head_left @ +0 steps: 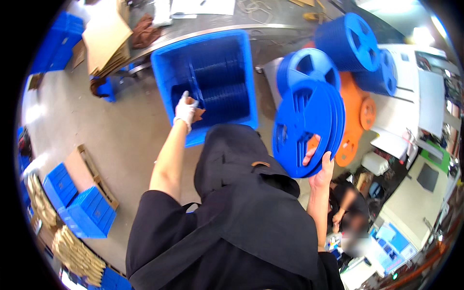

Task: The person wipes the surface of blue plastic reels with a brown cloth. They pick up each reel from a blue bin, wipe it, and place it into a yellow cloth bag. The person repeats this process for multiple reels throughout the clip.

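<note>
My left hand [185,111], in a white glove, is over the left side of a blue plastic bin [253,79]. Its fingers curl by a small brown piece [198,114] that looks like cardboard or paper; their exact hold is partly hidden. Rows of dark blue reels [220,67] stand on edge inside the bin. On the right, my bare right hand [320,171] grips several bright blue plastic reels [295,125] held together as a stack. Its thumb lies at the outer rim, and fingers show through a cutout.
More stacked blue reels [348,42] and orange reels [355,99] are at the right. A metal table [212,23] runs behind the bin. Cardboard sheets [107,41] lean at the left; blue bins [92,212] sit on the floor. Another person [350,205] works at the lower right.
</note>
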Demonstrator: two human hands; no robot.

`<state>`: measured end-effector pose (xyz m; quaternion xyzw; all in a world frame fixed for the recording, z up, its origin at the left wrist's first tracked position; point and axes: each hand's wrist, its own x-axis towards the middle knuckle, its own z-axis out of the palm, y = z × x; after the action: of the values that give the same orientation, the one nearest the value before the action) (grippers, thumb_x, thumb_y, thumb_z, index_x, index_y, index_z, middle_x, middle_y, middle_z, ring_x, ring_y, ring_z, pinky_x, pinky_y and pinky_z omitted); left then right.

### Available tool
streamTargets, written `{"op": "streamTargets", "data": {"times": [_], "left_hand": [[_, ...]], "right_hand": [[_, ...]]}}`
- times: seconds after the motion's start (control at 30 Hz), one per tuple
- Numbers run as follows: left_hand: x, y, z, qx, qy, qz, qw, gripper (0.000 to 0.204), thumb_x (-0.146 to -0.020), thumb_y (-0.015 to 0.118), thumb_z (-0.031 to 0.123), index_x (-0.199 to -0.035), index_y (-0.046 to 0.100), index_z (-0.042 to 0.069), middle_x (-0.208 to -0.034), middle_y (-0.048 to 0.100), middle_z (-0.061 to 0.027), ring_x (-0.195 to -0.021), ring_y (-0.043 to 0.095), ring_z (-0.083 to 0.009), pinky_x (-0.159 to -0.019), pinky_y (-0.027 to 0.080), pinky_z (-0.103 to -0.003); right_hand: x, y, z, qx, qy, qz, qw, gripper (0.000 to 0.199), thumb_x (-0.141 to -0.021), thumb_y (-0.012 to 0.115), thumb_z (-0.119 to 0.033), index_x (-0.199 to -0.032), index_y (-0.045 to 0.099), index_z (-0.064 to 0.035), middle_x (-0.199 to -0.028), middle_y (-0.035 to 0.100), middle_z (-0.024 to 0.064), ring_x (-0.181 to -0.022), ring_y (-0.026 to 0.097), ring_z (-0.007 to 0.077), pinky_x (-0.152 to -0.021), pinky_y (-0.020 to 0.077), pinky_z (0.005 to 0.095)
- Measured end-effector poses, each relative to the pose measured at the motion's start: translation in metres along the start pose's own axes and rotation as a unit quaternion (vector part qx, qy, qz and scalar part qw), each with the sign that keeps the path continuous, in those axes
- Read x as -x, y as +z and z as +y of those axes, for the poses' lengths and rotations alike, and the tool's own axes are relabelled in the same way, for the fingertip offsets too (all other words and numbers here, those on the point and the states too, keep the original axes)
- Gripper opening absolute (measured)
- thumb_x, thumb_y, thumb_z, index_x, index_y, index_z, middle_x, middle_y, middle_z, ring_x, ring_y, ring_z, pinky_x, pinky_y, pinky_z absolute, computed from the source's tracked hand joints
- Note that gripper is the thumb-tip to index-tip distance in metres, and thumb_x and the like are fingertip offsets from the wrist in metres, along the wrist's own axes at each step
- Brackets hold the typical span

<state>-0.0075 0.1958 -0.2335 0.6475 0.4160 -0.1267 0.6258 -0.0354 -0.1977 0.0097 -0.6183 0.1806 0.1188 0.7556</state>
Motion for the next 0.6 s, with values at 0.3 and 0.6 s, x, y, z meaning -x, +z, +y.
{"op": "streamTargets", "data": {"times": [0.3, 0.6], "left_hand": [[0.064, 0.033, 0.072, -0.150, 0.456, -0.067, 0.875, 0.071, -0.074, 0.066, -0.006, -0.138, 0.045, 0.016, -0.139, 0.045, -0.0135, -0.108, 0.058, -0.0282, -0.084, 0.051, -0.032], [0.153, 0.044, 0.143, -0.389, 0.730, -0.050, 0.560, 0.065, -0.058, 0.069, 0.010, -0.119, 0.061, 0.033, -0.129, 0.053, -0.0092, -0.078, 0.058, -0.0213, -0.060, 0.052, -0.032]], "right_hand": [[-0.017, -0.031, -0.038, -0.399, -0.095, -0.169, 0.896, 0.059, -0.097, 0.047, -0.044, -0.133, 0.041, 0.0025, -0.068, 0.048, 0.0029, -0.046, 0.042, 0.0091, -0.045, 0.0349, 0.0232], [-0.024, -0.027, -0.042, -0.478, -0.069, -0.242, 0.841, 0.059, -0.098, 0.048, -0.040, -0.136, 0.038, 0.0041, -0.070, 0.051, 0.0060, -0.051, 0.047, 0.0104, -0.048, 0.0394, 0.0241]]}}
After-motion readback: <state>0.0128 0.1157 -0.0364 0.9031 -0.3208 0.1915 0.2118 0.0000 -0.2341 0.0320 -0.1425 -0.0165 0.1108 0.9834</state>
